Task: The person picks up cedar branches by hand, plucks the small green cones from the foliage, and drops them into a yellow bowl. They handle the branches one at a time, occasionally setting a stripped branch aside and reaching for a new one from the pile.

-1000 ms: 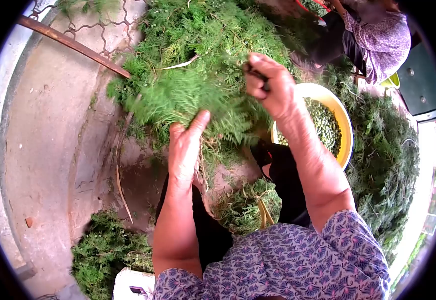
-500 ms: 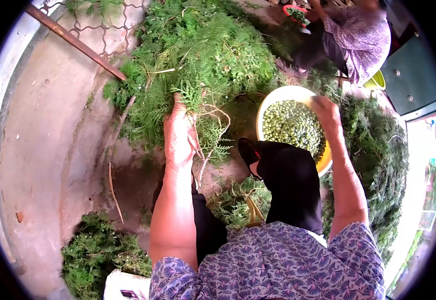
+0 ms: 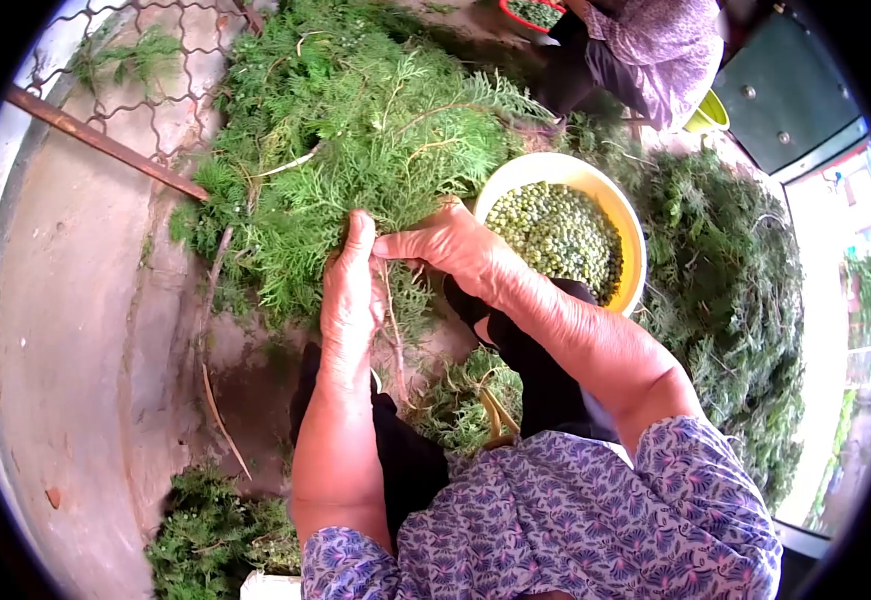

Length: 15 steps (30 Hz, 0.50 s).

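My left hand (image 3: 351, 290) is closed around the stem of a leafy evergreen branch (image 3: 396, 325), whose bare twig hangs below my fingers. Close beside it, my right hand (image 3: 461, 250) is closed at the foliage, its thumb reaching toward my left thumb. Whatever lies between the right fingertips is hidden. To the right of that hand stands a yellow basin (image 3: 635, 240) holding many small round green cones (image 3: 556, 235). Beyond both hands spreads a large heap of green branches (image 3: 356, 130).
Another person (image 3: 646, 60) sits at the top right near a red-rimmed bowl (image 3: 531, 14). Darker cut branches (image 3: 726, 270) pile up on the right. A rusty bar (image 3: 106, 140) and wire mesh edge the left. More greenery (image 3: 216, 530) lies at lower left.
My right hand has left the basin and moved left to the branch beside my left hand. The view has shifted, so the basin and the other person appear farther left and higher.
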### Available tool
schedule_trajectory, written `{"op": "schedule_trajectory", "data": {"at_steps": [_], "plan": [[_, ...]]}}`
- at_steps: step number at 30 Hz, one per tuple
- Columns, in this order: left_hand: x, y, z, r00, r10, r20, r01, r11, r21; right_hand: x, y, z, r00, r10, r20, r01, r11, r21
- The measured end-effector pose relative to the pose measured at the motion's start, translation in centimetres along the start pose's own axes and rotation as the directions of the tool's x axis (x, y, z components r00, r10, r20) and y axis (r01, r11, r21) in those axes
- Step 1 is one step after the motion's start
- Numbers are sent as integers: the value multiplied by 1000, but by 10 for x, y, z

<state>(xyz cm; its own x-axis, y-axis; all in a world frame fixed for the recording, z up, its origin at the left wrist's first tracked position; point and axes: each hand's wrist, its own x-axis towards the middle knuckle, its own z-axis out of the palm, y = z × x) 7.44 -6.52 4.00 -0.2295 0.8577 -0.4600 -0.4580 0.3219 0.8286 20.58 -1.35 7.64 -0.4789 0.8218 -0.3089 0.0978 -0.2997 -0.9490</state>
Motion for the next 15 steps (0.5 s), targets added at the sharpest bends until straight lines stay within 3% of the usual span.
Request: {"op": "schedule_trajectory", "data": {"at_steps": [2,3,4,5,6,7,8,12,15], "plan": [[3,-1,-10,993,32,114,-30,999,-15,1,3,-3,999,-13,-32,17,993,120],[15,-9,1,928,316,198,-264,932,-250,-3,-1,-9,999,4,-46,4,984,178],[16,-8,4,928,348,133,-294,903,-314,-11,-8,-16,998,24,-61,-8,972,236],[17,-6,6,923,363,127,-325,913,-246,-15,-15,-27,985,115,-131,-97,986,139],[20,-4,3,919,376,121,-353,919,-177,-9,-3,-39,981,74,-181,-54,992,114],[31,-7,-10,913,314,259,-280,947,-159,-7,4,-53,982,33,-186,-14,995,104],[32,-6,-10,904,304,302,-248,946,-210,-9,4,-63,982,-7,-188,26,995,94],[21,-1,0,919,321,230,-270,936,-226,-25,1,-108,940,-32,-339,103,976,193],[23,-1,-9,930,304,205,-269,946,-183,-55,-7,-171,816,56,-575,58,982,178]]}}
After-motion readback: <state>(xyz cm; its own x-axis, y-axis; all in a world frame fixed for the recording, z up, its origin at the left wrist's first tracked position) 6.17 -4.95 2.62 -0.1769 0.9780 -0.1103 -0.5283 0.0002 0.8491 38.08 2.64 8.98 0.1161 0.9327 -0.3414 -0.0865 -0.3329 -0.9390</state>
